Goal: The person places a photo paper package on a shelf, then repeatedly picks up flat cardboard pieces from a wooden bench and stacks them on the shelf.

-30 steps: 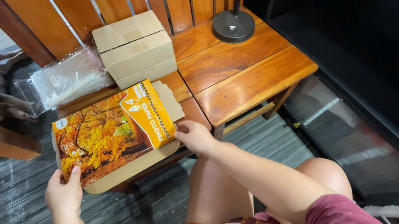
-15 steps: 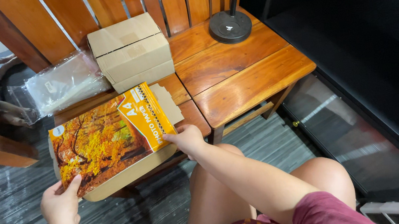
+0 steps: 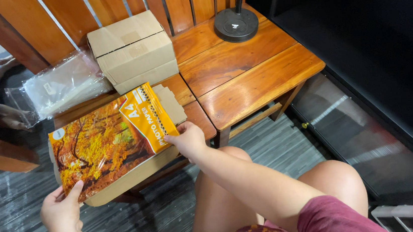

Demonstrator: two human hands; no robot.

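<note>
Fingers of the right hand (image 3: 187, 139) are closed on the right edge of a photo paper pack (image 3: 110, 140), thumb on top at the orange band, the other fingers tucked beneath. Left hand (image 3: 61, 209): pinching the pack's lower left corner, thumb on the printed face, fingers curled under.

Pack condition: glossy wrapper, autumn-tree picture across most of the face, orange band with lettering along the right end. It lies tilted, upper end toward the bench back, and sits on a flat brown cardboard sheet (image 3: 136, 172) that shows along its lower and right edges (whether the hands grip the sheet as well cannot be told).

Support: both items rest on the front part of a slatted wooden bench (image 3: 243, 77), overhanging its near edge above the dark striped floor (image 3: 14, 220).

Surroundings: a closed cardboard box (image 3: 132, 50) stands just behind the pack, near but apart from it. A clear plastic bag (image 3: 64, 84) with pale contents lies to the left of the box, touching it. A round black lamp base (image 3: 236, 25) with its pole stands at the bench's rear, well apart from the hands. A dark cabinet (image 3: 373, 64) runs along the right side. Bare knees and a maroon shorts hem (image 3: 327, 218) fill the lower view.
</note>
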